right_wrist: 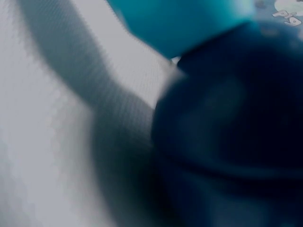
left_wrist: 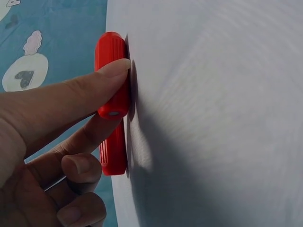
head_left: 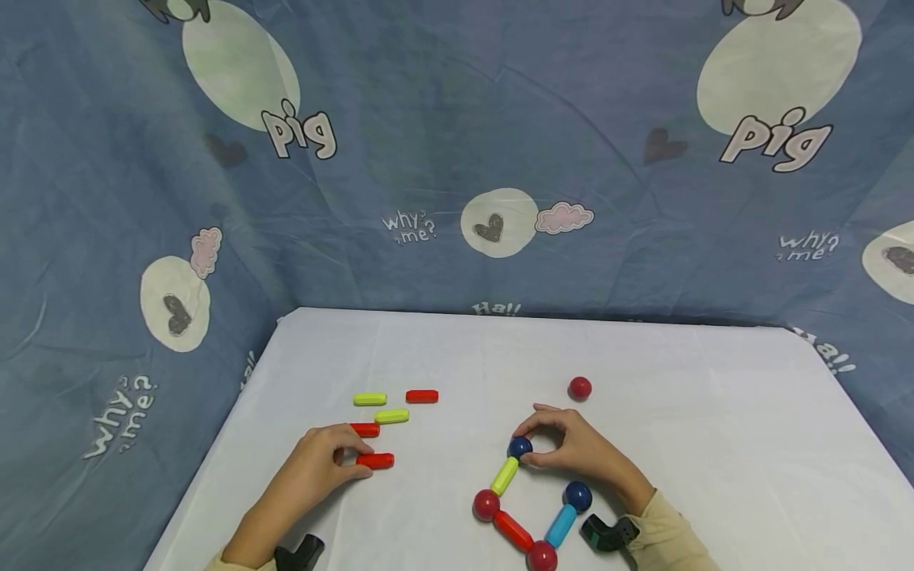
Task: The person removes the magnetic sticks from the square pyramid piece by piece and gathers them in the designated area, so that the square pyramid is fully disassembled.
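Between thumb and index finger, my left hand (head_left: 321, 461) pinches a red rod (head_left: 378, 461) at the table's left; in the left wrist view the thumb lies across that rod (left_wrist: 105, 54). My right hand (head_left: 581, 452) pinches a dark blue ball (head_left: 520, 448) at one end of a bent chain. From there run a yellow-green rod (head_left: 504, 477), a red ball (head_left: 486, 505), another red rod (head_left: 513, 531), a second red ball (head_left: 542, 557), a light blue rod (head_left: 560, 526) and another dark blue ball (head_left: 577, 496). That ball (right_wrist: 227, 127) fills much of the right wrist view, hiding the right fingers.
Beyond the left hand lie two yellow-green rods (head_left: 392, 415) and a red rod (head_left: 422, 396); one more red rod (head_left: 366, 430) is partly hidden by that hand. A loose red ball (head_left: 580, 388) sits beyond the right hand. Patterned blue cloth (head_left: 428, 159) hangs behind the white table (head_left: 671, 381).
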Tool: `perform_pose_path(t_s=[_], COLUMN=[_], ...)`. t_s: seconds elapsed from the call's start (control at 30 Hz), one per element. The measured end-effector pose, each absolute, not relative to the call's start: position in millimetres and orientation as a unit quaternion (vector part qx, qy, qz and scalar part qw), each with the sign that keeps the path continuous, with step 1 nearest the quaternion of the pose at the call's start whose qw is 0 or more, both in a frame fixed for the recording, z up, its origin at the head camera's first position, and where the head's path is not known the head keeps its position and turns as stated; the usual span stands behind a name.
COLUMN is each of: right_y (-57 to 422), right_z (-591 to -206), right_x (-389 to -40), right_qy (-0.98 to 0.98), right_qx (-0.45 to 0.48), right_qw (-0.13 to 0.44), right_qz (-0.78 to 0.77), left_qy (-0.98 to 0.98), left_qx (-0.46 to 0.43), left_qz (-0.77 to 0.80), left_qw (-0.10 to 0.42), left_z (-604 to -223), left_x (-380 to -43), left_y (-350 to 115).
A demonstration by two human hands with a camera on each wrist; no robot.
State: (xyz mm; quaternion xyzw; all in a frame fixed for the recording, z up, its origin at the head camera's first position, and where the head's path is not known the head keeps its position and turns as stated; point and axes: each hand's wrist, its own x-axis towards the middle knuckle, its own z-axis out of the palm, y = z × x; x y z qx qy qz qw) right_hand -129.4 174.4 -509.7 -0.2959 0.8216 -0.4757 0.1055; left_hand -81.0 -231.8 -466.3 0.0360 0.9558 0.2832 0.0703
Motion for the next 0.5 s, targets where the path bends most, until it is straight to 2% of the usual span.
perform_pose_path(t_s=[0.2, 0.4, 0.5], right_y=[173.5, 173.8, 174.6], right_z=[-508.5, -509.3, -510.6], right_x=[-128.4, -128.9, -129.4], right_qy=[0.823, 0.820, 0.818], right_qx=[-0.293, -0.295, -0.297], right_qw=[0.105, 0.107, 0.106], right_qz=[-0.476, -0.479, -0.481], left_qy=[0.956, 0.944, 0.932], left_qx=[0.045, 0.100, 0.117], left_qz=[0.281, 0.313, 0.343], left_qw=[0.071, 0.025, 0.024], left_z=[-463.1, -460.6, -459.5], left_x=[-81.6, -80.5, -77.6], left_y=[-233.2, -230.6, -214.8])
